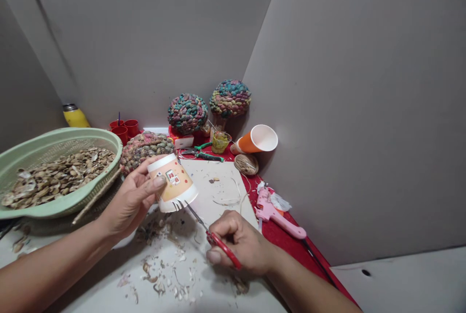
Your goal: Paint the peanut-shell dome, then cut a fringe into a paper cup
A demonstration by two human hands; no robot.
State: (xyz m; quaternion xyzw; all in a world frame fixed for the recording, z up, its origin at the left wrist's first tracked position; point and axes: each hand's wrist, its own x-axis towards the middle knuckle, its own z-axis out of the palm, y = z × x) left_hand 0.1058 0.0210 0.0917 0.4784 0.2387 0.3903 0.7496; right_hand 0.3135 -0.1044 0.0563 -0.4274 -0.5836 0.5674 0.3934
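My left hand [133,196] grips a paper cup [174,182] with an orange-yellow printed band and white edges, thumb on its side. Several short slits are cut into the cup's lower white edge. My right hand [240,245] is closed on red-handled scissors [224,250], whose blades touch the slit edge of the cup. Bits of shell and scraps lie on the white board [167,279] below. Just behind my left hand is a ball covered in shells [147,148], pinkish and brown.
A green basket [69,136] of shells stands at the left. Two colourful shell-covered balls [187,113], green-handled pliers [207,156], an orange-white cup [257,139], a twine roll [246,163] and red cups [131,127] are at the back. A pink glue gun [276,216] lies right.
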